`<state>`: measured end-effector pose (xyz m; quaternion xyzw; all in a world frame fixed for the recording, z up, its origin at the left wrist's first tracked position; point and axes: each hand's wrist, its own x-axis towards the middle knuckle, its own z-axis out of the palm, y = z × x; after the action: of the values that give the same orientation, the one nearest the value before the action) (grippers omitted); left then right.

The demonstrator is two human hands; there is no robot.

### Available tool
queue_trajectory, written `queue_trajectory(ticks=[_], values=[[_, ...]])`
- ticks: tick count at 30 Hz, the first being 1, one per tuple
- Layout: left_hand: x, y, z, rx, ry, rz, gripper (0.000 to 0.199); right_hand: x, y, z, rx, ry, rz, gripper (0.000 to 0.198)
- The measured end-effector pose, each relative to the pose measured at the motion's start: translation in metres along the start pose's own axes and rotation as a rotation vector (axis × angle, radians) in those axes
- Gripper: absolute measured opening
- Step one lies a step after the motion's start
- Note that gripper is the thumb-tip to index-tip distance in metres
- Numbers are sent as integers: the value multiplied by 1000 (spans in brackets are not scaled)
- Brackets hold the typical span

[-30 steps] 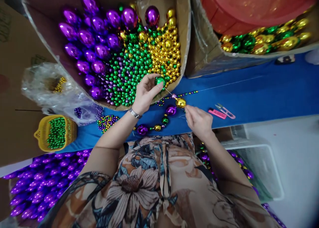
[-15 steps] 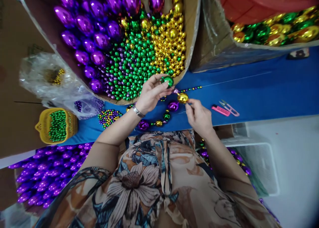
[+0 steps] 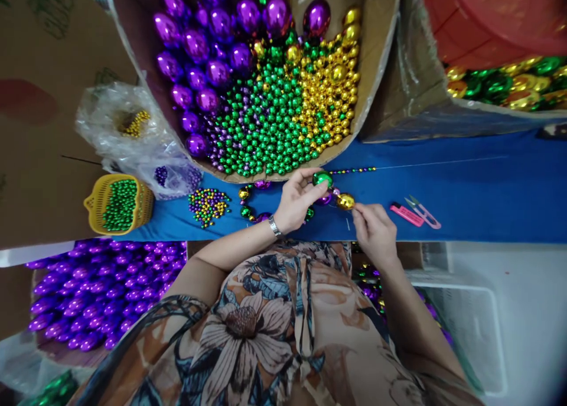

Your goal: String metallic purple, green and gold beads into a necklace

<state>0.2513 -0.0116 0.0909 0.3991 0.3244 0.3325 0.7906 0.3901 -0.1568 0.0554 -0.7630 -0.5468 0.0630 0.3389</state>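
My left hand (image 3: 296,204) pinches a large shiny green bead (image 3: 322,179) between thumb and fingers. Just right of it, a small pink bead and a large gold bead (image 3: 345,201) continue a string of beads. The fingertips of my right hand (image 3: 376,231) are closed at the gold bead's right end, on the string; the exact grip point is hidden. The rest of the bead string (image 3: 244,194), with purple, gold and green beads, curves across the blue cloth behind my left hand, which partly covers it.
A cardboard box (image 3: 381,69) of loose beads stands ahead. On the blue cloth (image 3: 478,199) lie a small bead pile (image 3: 208,207), pink thread snips (image 3: 426,212), a pink tool (image 3: 406,214) and a thin beaded line (image 3: 354,171). A yellow basket (image 3: 98,208) holds green beads.
The view has shifted, so most things appear farther right. My hands keep hold of the green bead and the string; the gold bead now sits slightly lower relative to the green one.
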Motion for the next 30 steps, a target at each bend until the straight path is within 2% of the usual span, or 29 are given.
queue_trajectory(ticks=[4, 10, 14, 18, 24, 30], values=[[-13, -7, 1, -101, 28, -104, 42, -13, 3, -4, -8, -16, -15, 24], [-31, -21, 3, -78, 12, -115, 43, -29, 5, -7, 32, -53, -18, 21], [-40, -27, 1, -50, 22, -130, 44, -41, 7, -9, 228, -167, 109, 25], [-45, -29, -1, -23, 19, -152, 45, -48, 10, -1, 481, -222, 273, 40], [-46, -22, -4, 93, -8, -65, 44, -44, 7, 23, 813, -242, 365, 47], [-42, -4, -14, 172, -153, 58, 53, -33, 7, 32, 920, -245, 399, 46]])
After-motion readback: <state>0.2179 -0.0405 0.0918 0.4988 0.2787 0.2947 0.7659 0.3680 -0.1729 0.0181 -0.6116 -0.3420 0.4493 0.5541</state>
